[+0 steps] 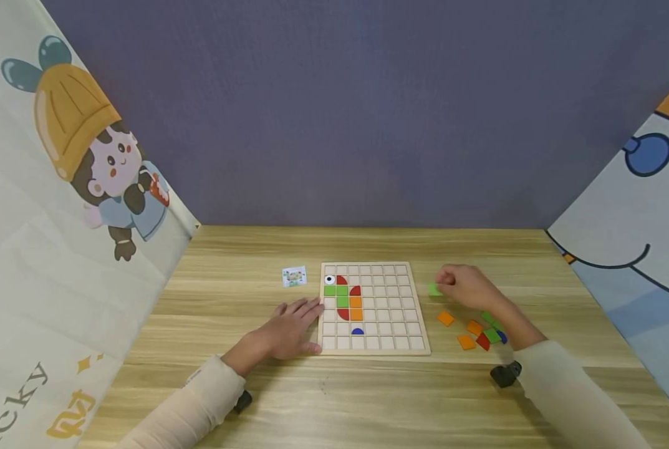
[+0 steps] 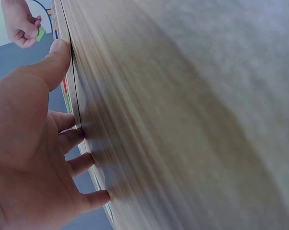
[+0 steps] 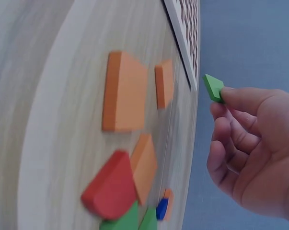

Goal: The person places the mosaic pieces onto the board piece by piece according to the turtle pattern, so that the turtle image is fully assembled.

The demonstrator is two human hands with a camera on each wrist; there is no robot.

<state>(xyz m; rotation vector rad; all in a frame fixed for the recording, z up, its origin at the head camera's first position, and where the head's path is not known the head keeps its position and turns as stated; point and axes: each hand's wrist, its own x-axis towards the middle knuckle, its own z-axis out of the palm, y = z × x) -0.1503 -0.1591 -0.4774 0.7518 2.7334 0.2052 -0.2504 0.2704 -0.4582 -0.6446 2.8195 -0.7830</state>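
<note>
Green tile (image 3: 213, 87), thin, flat-faced; right hand (image 1: 470, 287) pinches it, left hand (image 1: 290, 327) lies outspread.

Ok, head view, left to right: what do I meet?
Printed cartoon figure in a yellow hat → small, pale rectangular printed card → light wooden grid board → flat light-green tile → right-hand grip pinching it → white cartoon-printed panel.

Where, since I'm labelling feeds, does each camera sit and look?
Head: head-worn, facing forward and down at the board; left hand, right hand, sleeves show.
Left wrist: worn there, facing the left hand at the board's edge; right hand beyond.
Right wrist: worn there, facing the right hand pinching a green tile.
Head and right wrist share the green tile.
</note>
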